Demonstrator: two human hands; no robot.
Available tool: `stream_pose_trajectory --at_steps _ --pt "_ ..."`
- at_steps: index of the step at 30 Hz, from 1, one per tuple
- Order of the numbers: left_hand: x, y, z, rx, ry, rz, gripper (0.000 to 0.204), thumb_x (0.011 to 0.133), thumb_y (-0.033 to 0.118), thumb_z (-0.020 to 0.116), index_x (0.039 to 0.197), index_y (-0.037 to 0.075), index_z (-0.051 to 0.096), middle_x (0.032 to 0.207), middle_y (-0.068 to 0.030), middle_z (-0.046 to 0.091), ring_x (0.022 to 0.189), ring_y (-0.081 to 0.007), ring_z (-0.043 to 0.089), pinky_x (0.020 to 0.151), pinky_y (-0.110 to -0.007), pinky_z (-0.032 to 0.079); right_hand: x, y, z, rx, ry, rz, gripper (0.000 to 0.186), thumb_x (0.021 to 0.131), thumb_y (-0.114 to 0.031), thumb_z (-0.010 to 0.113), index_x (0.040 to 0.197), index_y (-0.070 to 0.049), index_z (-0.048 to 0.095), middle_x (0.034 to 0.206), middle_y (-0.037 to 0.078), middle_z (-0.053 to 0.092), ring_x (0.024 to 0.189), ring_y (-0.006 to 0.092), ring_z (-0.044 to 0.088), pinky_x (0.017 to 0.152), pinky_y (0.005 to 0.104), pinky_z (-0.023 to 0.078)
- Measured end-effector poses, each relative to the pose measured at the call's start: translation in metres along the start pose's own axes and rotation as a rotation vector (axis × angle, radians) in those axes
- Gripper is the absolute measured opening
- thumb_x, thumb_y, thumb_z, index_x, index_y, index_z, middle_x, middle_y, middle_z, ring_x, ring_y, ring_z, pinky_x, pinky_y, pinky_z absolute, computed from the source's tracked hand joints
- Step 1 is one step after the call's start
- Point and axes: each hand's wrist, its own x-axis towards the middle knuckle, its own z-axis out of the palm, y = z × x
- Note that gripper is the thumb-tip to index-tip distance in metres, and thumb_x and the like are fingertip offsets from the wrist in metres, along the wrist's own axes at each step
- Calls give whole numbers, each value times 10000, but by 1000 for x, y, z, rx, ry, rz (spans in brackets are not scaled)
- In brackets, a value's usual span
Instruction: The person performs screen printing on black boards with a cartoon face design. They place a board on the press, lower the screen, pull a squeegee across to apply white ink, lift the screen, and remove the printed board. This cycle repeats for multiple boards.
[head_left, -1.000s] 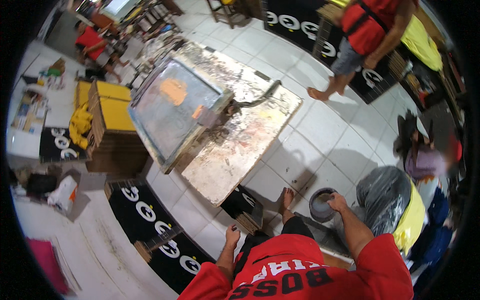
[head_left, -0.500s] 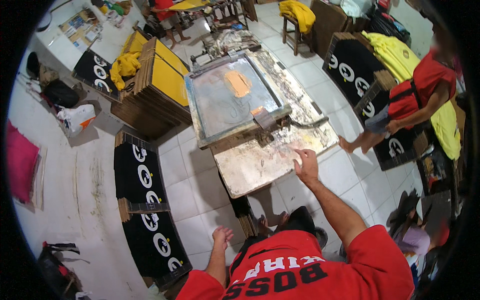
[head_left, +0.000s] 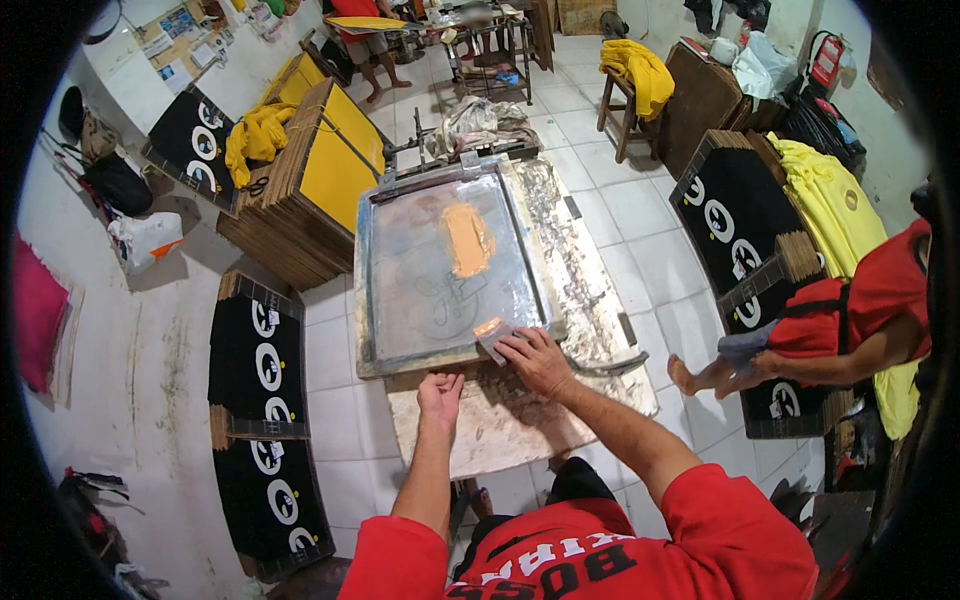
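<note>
A screen printing frame point(head_left: 370, 290) lies on a paint-stained table point(head_left: 470, 445) in front of me. A thick patch of orange ink point(head_left: 466, 240) sits on its grey mesh, above a faint outlined design. My left hand point(head_left: 438, 397) is at the frame's near edge, its fingers curled against the rim. My right hand point(head_left: 537, 362) grips a small squeegee point(head_left: 490, 336) that rests at the near right part of the frame. Orange ink shows on the squeegee's far edge; my fingers cover its near part.
Stacked boards with black printed fabric point(head_left: 262, 430) stand at left, more point(head_left: 715, 215) at right. Yellow boards point(head_left: 340, 165) are piled beyond the frame's left. A person in red point(head_left: 850, 310) stands at right. A stool point(head_left: 625, 120) holds yellow cloth. Crumpled rags point(head_left: 485, 125) lie behind the frame.
Both my hands have moved forward to the frame's near edge. My right hand has taken hold of the squeegee; my left hand has come up from beside my body. The view has shifted.
</note>
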Motion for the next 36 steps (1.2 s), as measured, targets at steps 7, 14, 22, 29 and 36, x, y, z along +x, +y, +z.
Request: stream_pose_trajectory --at_steps 7,14,22,29,36 --pt "-30 33 93 1 311 92 277 644 -86 474 888 38 517 969 -140 555 792 -286 524 918 -531 495 61 15 -62 433 378 276 469 818 42 613 1274 -58 571 1303 156 626 1130 378 638 928 448 539" --pt "-52 87 180 71 -206 790 324 827 -19 485 1140 -2 569 1054 -117 649 956 -292 680 844 -451 565 248 42 -169 191 719 185 295 1016 -81 535 1309 -83 558 1227 165 691 737 314 708 538 401 534" --pt "28 -151 132 1296 -422 111 562 1001 440 641 1350 1 609 1236 -188 687 1073 -303 671 919 -408 532 397 83 -244 -106 554 309 463 869 -82 615 1315 -149 514 1133 124 689 774 370 739 681 490 608" --pt "6 -97 115 1009 -705 330 398 1025 343 637 1251 20 687 1186 -125 737 966 -237 723 847 -350 571 472 143 -269 -183 513 324 406 1006 -295 588 1372 -127 531 1249 216 684 1123 450 664 923 541 530" --pt "43 65 -167 877 952 697 241 946 164 624 1042 -38 712 1027 -255 729 959 -444 687 828 -502 524 513 185 -289 -300 529 441 478 1011 -355 570 1450 -171 523 1328 210 666 1237 415 627 1021 482 497"
